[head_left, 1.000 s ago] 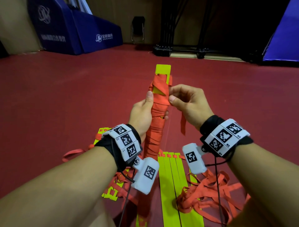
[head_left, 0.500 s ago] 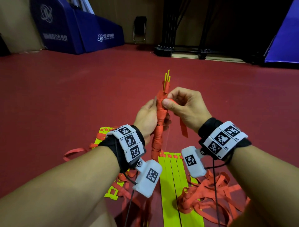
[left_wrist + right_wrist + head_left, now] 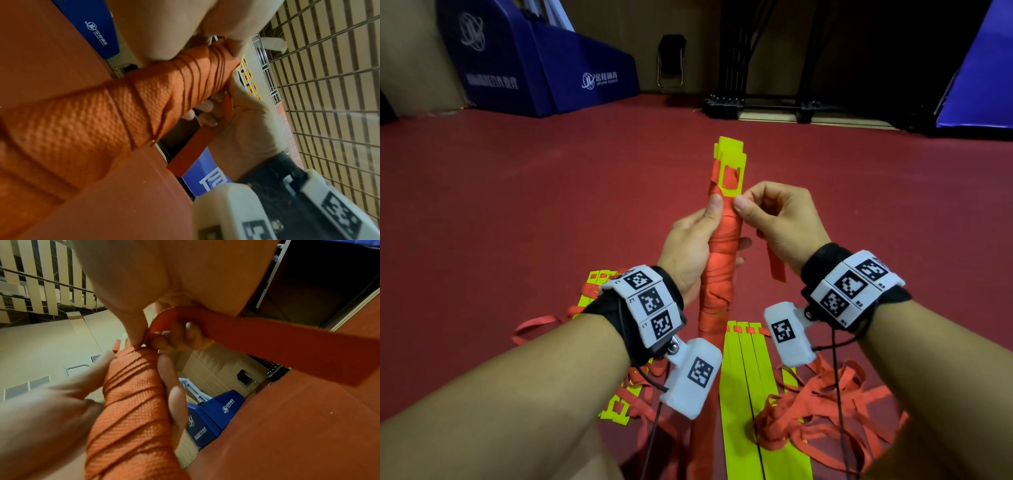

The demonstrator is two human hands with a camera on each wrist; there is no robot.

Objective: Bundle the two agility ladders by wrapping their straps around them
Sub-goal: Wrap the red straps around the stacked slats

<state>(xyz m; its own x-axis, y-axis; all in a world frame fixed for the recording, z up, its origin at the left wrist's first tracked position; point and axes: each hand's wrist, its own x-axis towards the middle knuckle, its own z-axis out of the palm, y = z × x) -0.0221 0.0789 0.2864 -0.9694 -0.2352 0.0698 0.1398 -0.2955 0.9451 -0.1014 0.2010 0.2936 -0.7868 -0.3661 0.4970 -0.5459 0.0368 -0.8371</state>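
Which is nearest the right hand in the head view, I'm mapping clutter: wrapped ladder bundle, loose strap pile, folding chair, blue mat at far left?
1. Wrapped ladder bundle: touching the right hand, just left of it.
2. Loose strap pile: on the floor, below the wrist.
3. Folding chair: by the back wall.
4. Blue mat: back left corner.

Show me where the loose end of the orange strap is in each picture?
Head: the loose strap end hangs below the right hand, right of the wrapped ladder bundle.
Left wrist: the strap end runs diagonally down from the right hand, centre.
Right wrist: it stretches across the right side, from the curled fingers.
Shared landmark: the wrapped bundle, gripped by the left hand.
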